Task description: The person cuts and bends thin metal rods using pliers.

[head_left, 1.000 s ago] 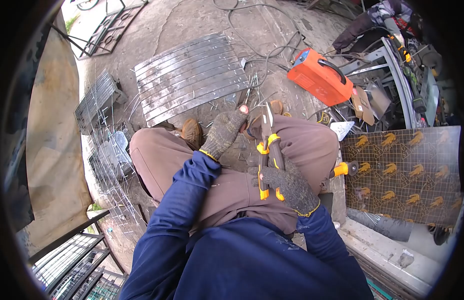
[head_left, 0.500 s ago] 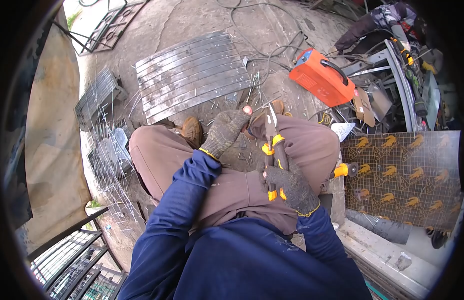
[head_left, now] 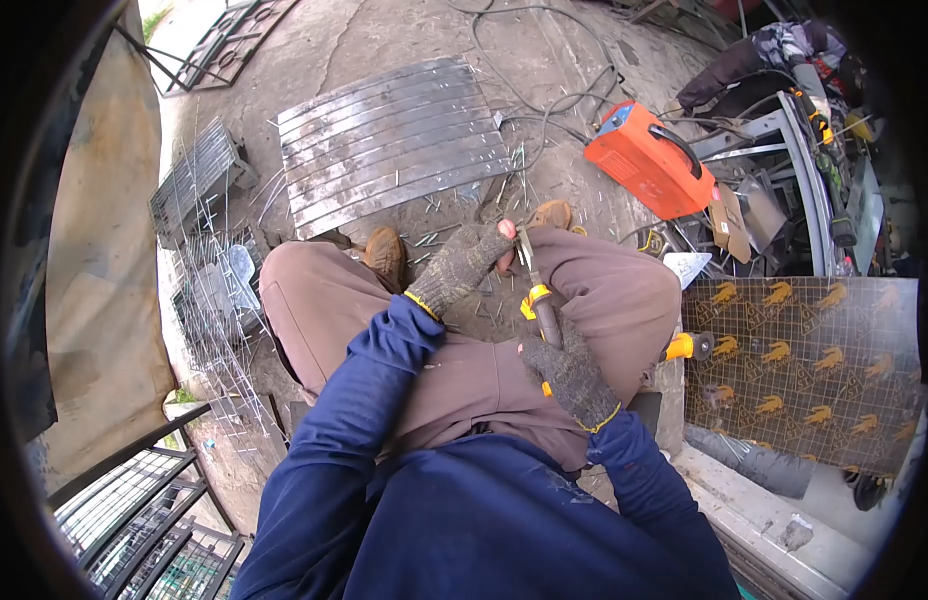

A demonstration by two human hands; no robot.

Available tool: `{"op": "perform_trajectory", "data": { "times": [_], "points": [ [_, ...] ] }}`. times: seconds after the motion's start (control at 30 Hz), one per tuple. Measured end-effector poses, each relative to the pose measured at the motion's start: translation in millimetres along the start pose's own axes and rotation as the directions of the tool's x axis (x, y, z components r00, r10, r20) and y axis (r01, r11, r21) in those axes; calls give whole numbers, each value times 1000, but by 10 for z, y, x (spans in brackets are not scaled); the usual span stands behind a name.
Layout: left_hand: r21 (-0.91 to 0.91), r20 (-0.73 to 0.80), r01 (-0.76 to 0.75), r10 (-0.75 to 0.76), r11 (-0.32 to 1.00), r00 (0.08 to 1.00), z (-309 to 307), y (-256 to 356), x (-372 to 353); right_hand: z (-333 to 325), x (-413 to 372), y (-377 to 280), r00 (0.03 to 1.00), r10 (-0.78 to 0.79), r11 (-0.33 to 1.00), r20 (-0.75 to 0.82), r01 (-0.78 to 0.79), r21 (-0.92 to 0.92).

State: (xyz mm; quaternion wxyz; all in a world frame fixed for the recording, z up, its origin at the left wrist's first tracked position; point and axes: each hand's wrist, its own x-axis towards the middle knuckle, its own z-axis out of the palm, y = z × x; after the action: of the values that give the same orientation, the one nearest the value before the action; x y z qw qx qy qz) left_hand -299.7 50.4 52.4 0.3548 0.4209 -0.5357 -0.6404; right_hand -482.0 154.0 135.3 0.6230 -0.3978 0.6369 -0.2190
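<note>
My right hand [head_left: 574, 378], in a grey knit glove, is wrapped round the dark handles of a pair of yellow-trimmed pliers [head_left: 540, 305]. The pliers' jaws point up and away, close beside the fingertips of my left hand [head_left: 466, 264]. That hand wears a similar glove with bare fingertips, its thumb and finger drawn together at the jaws. Whatever lies between those fingertips is too small to make out. Both hands are above my lap, between my knees.
A ribbed metal panel [head_left: 394, 140] lies on the ground ahead. An orange machine [head_left: 649, 160] with cables stands front right. Thin wire rods [head_left: 219, 290] are at left, a patterned board [head_left: 804, 365] at right. Another person's sleeve [head_left: 729, 65] shows at upper right.
The pliers' handles have come together and their jaws have turned and moved down beside my left fingertips. My left hand has shifted slightly right.
</note>
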Motion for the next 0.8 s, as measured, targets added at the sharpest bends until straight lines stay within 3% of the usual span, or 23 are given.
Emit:
{"op": "perform_trajectory", "data": {
  "times": [0.03, 0.07, 0.1, 0.13, 0.17, 0.2, 0.23, 0.27, 0.3, 0.43, 0.5, 0.53, 0.6, 0.63, 0.7, 0.73, 0.8],
  "points": [
    [0, -3, 0, 0, 1000, 1000, -6, 30, -4, -19, 72, 126, 1000, -1, 1000, 3, 1, -1],
    [-7, 21, 17, -17, 1000, 1000, -10, 60, -11, -59, 204, 363, 861, -508, 769, -12, 448, -456],
    [-14, 42, 35, -34, 999, 999, -24, 82, -21, -23, 252, 344, 507, -836, 188, 209, 623, -759],
    [-13, 37, 38, -38, 999, 999, -36, 73, -35, -17, 231, 327, 507, -835, 189, 212, 628, -755],
    [6, 49, 59, -59, 998, 997, -42, 57, -37, -23, 185, 297, 827, -563, 692, 19, 484, -536],
    [25, 64, 77, -79, 997, 995, -42, 51, -28, -15, 150, 230, 991, -133, 972, -22, 126, -197],
    [25, 67, 77, -79, 997, 995, -39, 72, -27, -85, 215, 381, 991, -133, 973, -25, 125, -196],
    [36, 68, 89, -91, 995, 994, -40, 95, -32, -209, 336, 663, 894, -444, 739, 61, 403, -539],
    [48, 68, 101, -104, 994, 992, -38, 123, -39, -241, 366, 703, 714, -653, 321, 252, 563, -762],
    [85, 83, 207, -214, 975, 973, -5, 199, -35, -313, 394, 633, 719, -667, 388, 195, 559, -733],
    [159, 39, 203, -211, 966, 977, 3, 209, -32, -324, 333, 506, 928, -358, 495, 106, 285, -821],
    [165, 43, 205, -215, 965, 976, 10, 149, -21, -332, 331, 543, 928, -358, 502, 101, 283, -817],
    [167, -39, 247, -244, 954, 969, 23, 41, 34, -345, 331, 528, 845, -491, 339, 210, 408, -848],
    [171, -36, 247, -245, 954, 969, 19, 29, 37, -320, 296, 469, 846, -493, 343, 206, 406, -847],
    [165, 15, 207, -212, 964, 977, -5, 16, 25, -267, 213, 320, 899, -435, 572, 57, 324, -754],
    [167, 18, 207, -213, 964, 977, -6, -13, 15, -302, 251, 378, 899, -434, 575, 53, 322, -753],
    [57, -9, 221, -221, 974, 975, 20, -92, 1, -418, 362, 537, 803, -570, 387, 175, 450, -805]
  ]
}}
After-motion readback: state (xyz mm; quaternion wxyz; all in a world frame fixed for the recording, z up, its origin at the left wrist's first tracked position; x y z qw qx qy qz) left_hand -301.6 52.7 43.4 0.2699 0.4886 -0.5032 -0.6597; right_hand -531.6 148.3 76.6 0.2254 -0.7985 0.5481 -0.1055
